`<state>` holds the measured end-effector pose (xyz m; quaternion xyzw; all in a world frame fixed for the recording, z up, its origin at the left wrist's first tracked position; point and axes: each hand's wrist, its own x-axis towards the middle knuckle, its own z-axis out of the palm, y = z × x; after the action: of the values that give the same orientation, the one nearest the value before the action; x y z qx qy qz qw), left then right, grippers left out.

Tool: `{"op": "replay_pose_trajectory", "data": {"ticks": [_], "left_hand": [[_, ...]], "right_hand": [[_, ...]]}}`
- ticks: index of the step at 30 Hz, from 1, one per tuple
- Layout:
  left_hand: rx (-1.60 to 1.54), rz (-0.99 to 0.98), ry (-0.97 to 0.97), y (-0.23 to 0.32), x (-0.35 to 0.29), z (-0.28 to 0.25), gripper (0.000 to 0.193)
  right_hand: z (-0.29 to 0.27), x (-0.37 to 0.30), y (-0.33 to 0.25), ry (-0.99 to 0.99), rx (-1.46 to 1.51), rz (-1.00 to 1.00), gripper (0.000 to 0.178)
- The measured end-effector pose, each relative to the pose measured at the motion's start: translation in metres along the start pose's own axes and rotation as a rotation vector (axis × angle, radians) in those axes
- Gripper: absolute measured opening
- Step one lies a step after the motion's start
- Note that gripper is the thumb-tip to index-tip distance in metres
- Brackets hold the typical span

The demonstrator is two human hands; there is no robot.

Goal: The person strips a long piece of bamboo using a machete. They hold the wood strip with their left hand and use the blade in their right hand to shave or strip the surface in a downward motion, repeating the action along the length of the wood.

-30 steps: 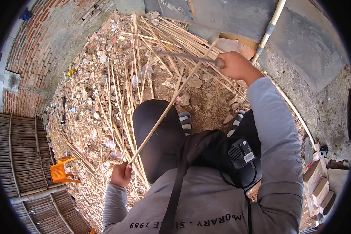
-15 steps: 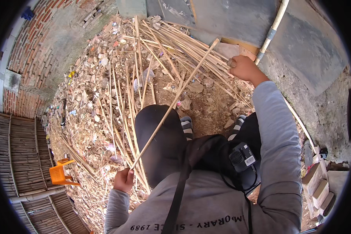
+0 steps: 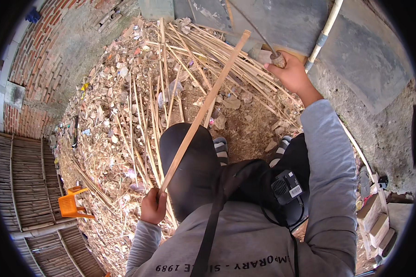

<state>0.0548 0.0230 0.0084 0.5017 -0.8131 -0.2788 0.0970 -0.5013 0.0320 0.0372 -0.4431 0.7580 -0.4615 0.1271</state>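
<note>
My left hand [image 3: 153,207] is closed around the lower end of a long bamboo strip [image 3: 203,111]. The strip slants up and away to the right, over my left knee, with its broad face turned up. My right hand [image 3: 291,76], farther off at the right, grips the round handle [image 3: 278,59] of a long-bladed knife. Its dark, narrow blade [image 3: 252,23] points up and left past the strip's far tip, apart from it, and runs out of the picture at the top.
Many bamboo strips [image 3: 208,44] lie heaped at the back, and more [image 3: 141,120] lie left of my knee. Dry litter and stones [image 3: 97,152] cover the ground. An orange plastic chair [image 3: 71,205] stands at the left. Grey sheets [image 3: 282,23] and a pale pole [image 3: 323,37] lean at the back right.
The bamboo strip has turned from a narrow edge to its broad face, and its far end has shifted left. My right hand has tilted, bringing the knife's blade into view.
</note>
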Motion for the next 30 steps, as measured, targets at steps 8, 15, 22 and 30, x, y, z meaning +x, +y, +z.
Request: {"op": "replay_pose_trajectory", "data": {"ticks": [8, 15, 22, 30], "left_hand": [[-0.045, -0.026, -0.089, 0.026, 0.001, 0.002, 0.033], [-0.053, 0.041, -0.139, 0.008, 0.01, 0.01, 0.041], [-0.228, -0.124, -0.311, 0.003, 0.009, -0.009, 0.046], [-0.724, -0.366, -0.519, -0.007, 0.014, -0.002, 0.046]], "right_hand": [[0.029, -0.017, -0.028, -0.464, -0.42, -0.383, 0.033], [0.049, -0.016, 0.014, -0.291, -0.308, -0.218, 0.025], [0.057, -0.029, -0.043, -0.642, -0.489, -0.358, 0.02], [0.044, -0.014, 0.002, -0.338, -0.204, -0.237, 0.026]]}}
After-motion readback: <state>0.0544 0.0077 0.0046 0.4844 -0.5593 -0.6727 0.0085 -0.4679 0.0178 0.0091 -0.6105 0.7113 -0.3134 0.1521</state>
